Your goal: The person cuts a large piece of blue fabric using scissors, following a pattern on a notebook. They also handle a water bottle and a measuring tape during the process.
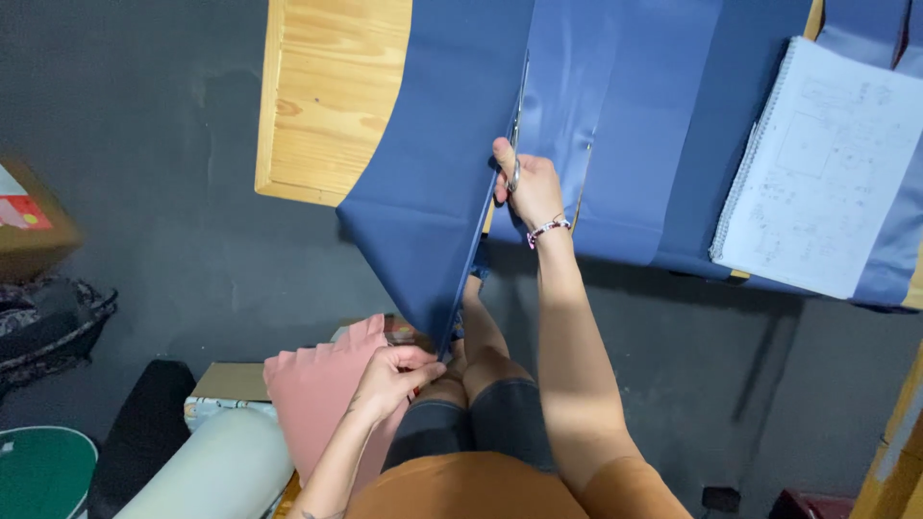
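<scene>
Scissors of silver metal [517,115] point away from me, long axis up the dark blue fabric sheet [433,163]; my right hand [524,187] grips them, my left hand [389,377] pinches the hanging edge.

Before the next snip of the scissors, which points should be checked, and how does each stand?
1. Right hand grips scissors: ok.
2. Left hand pinches the hanging edge of the blue fabric, pulled taut: ok.
3. Left hand is away from the blades: ok.
4. Blade opening: cannot tell.
5. Notebook lies apart from the cut: ok.
</scene>
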